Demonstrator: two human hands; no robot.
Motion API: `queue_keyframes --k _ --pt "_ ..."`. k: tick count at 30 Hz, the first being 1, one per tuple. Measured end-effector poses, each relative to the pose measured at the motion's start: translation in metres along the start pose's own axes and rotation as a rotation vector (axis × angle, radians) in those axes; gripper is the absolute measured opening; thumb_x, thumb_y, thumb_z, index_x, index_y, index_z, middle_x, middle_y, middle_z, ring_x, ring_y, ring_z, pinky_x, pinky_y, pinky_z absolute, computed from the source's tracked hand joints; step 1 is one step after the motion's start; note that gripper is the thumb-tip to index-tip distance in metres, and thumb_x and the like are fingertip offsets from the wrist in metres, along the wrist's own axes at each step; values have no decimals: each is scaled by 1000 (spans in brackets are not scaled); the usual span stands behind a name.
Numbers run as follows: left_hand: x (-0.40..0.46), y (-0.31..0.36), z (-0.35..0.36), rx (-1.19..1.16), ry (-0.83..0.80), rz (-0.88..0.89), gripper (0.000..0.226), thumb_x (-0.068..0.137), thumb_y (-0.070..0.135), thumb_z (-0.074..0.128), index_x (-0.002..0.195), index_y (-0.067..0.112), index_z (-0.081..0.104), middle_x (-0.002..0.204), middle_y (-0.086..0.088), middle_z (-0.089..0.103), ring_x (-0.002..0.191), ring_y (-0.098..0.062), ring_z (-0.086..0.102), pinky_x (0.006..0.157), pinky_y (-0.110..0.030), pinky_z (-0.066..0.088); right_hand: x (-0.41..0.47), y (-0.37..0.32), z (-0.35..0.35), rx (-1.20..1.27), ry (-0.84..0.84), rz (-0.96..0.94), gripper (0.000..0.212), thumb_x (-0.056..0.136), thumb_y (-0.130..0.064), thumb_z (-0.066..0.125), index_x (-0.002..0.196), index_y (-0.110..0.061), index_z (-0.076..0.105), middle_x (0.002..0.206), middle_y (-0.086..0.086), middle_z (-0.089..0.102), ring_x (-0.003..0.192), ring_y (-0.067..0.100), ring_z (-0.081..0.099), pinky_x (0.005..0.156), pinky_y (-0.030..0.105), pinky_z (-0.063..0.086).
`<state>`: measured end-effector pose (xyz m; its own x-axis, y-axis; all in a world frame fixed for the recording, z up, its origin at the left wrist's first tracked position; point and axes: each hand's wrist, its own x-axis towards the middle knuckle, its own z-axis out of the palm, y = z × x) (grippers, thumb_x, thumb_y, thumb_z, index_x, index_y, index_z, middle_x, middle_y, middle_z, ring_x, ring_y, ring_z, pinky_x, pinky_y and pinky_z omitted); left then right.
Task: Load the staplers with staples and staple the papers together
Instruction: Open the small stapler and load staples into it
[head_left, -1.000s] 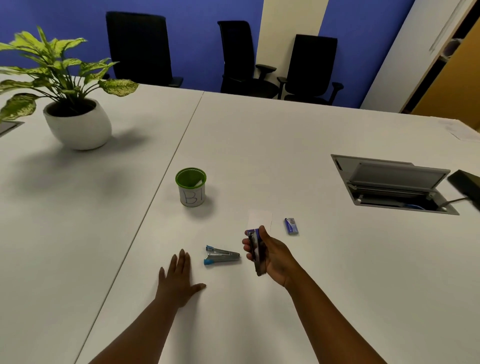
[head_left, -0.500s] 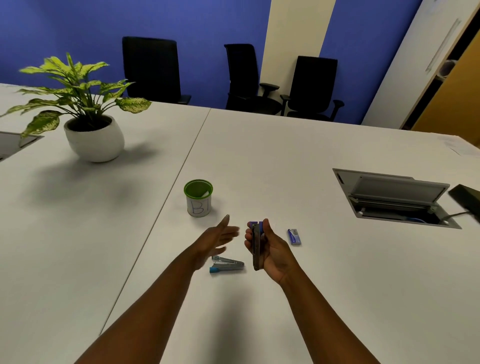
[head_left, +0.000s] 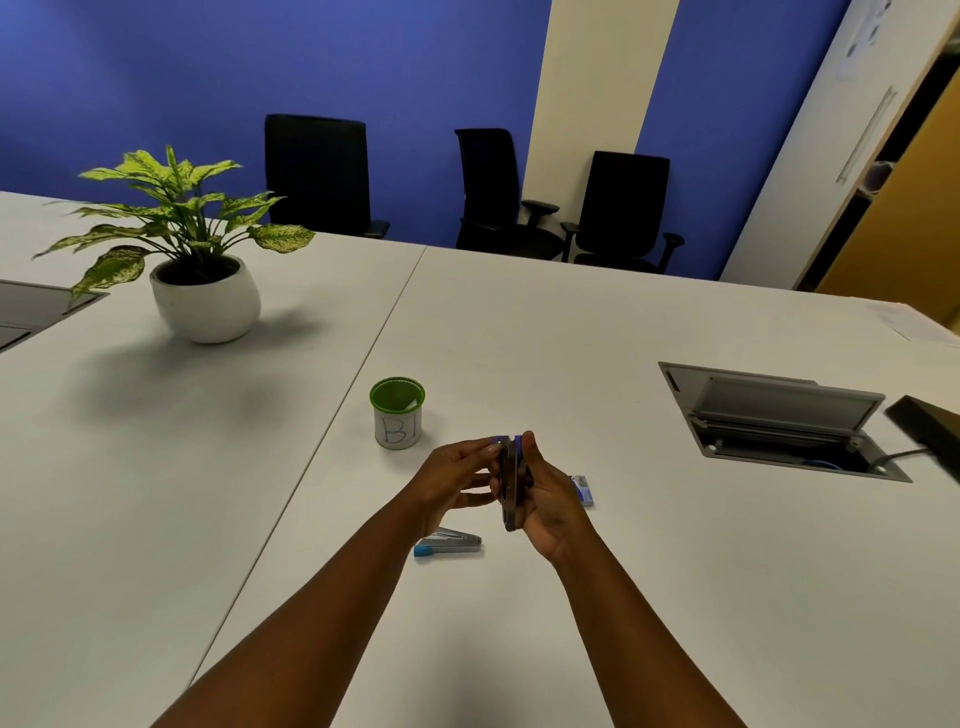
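The right hand (head_left: 553, 501) grips a dark stapler (head_left: 511, 486) upright above the white table (head_left: 675, 597), and the left hand (head_left: 457, 480), open beside it half a second ago, now pinches its top end. A blue-tipped stapler (head_left: 448, 543) lies below the left wrist, a staple box (head_left: 582, 489) just right. A green-rimmed cup (head_left: 397, 414) stands beyond, a potted plant (head_left: 195, 249) far left, an open cable hatch (head_left: 779, 421) right.

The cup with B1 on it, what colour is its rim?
Green; the cup shows clearly in the head view.
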<state>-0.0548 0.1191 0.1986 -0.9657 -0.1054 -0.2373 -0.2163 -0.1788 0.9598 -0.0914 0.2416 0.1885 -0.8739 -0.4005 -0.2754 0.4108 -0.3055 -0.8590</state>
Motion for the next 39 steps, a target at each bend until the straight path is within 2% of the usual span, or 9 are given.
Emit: queue_keyframes --k 5,12,14,17,19,23,29,35,39 --pt "-6 -2 7 -100 93 54 14 89 25 58 100 24 66 97 -2 70 93 -18 67 71 -24 56 -9 -7 5 -96 52 -26 31 91 -42 46 94 -17 63 98 11 64 95 26 60 73 28 51" --pt "-9 -9 11 -158 227 105 18 85 21 62 102 14 64 89 -1 71 73 -9 71 66 -21 57 -12 -2 5 -424 139 -173 30 94 -45 40 84 -27 61 90 5 67 92 27 65 91 43 52" --pt "-10 -7 12 -142 224 120 15 87 22 61 99 15 64 87 0 71 69 -7 71 59 -18 55 -11 1 3 -574 152 -274 31 93 -45 43 91 -20 62 90 6 69 89 24 66 85 41 55" --pt "-13 -5 14 -74 234 155 9 90 24 55 91 19 63 84 1 69 60 -4 69 53 -14 52 -13 -3 2 -768 180 -409 28 95 -37 44 92 -13 59 77 0 63 70 14 59 63 21 48" --pt "-15 -5 18 4 255 181 17 94 28 48 85 19 60 79 -1 66 55 -6 67 50 -16 51 -14 -4 4 -805 190 -445 25 95 -35 45 86 -14 56 68 -3 58 62 12 55 57 24 45" --pt "-13 -11 28 162 392 244 38 98 35 35 73 15 56 68 -4 58 60 -13 57 57 -23 48 -16 -1 12 -831 211 -469 24 95 -32 46 75 -19 52 61 -4 53 62 19 55 60 37 51" --pt "-5 -21 41 260 495 366 38 101 24 28 77 10 55 68 -3 57 68 -18 54 68 -30 43 -15 0 19 -961 375 -617 33 94 -36 46 70 -13 47 52 -5 45 46 7 43 45 12 26" --pt "-2 -24 48 240 550 339 40 101 20 26 77 6 55 74 -8 57 71 -19 52 70 -25 39 -14 4 21 -951 394 -685 30 94 -29 48 69 -14 45 49 -14 37 43 3 37 55 8 40" --pt "-1 -24 49 258 586 348 39 101 20 27 76 5 53 69 -6 56 69 -20 54 59 -18 39 -12 7 21 -960 393 -733 33 93 -32 50 71 -7 53 55 -4 46 43 0 38 54 6 40"
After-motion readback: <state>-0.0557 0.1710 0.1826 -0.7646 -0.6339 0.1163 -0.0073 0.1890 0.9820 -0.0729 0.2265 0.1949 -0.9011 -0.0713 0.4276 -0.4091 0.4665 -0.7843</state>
